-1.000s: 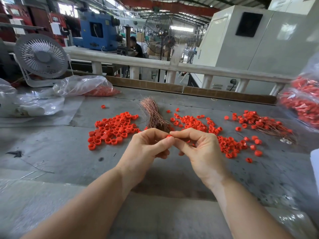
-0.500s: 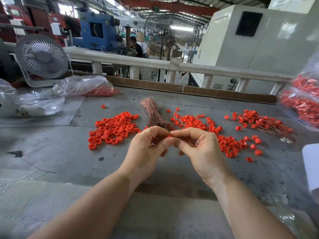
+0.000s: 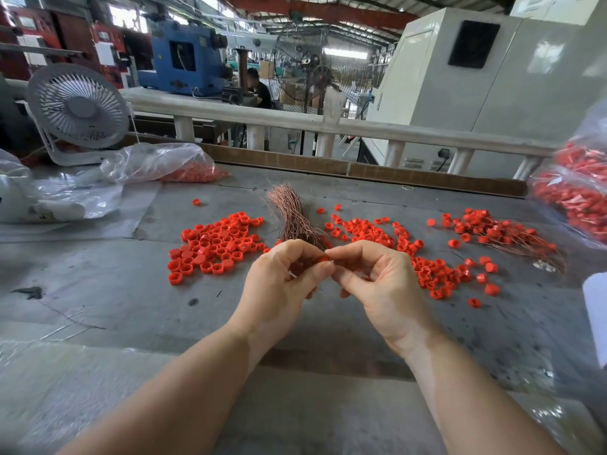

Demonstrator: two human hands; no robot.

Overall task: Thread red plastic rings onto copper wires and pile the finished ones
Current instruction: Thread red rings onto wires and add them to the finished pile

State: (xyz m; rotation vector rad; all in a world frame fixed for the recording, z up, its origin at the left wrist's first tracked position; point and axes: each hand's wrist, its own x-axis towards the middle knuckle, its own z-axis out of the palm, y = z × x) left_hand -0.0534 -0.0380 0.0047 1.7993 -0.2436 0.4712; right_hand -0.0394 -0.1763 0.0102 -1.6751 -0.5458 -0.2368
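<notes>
Between left hand [image 3: 282, 284] and right hand [image 3: 382, 287], pinched red ring [image 3: 324, 258].

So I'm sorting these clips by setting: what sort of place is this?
Most likely a factory floor with a hand-assembly bench. A blue machine and a big pedestal fan stand under an open steel roof, and the grey worktable holds loose red rings and a copper wire bundle.
</notes>
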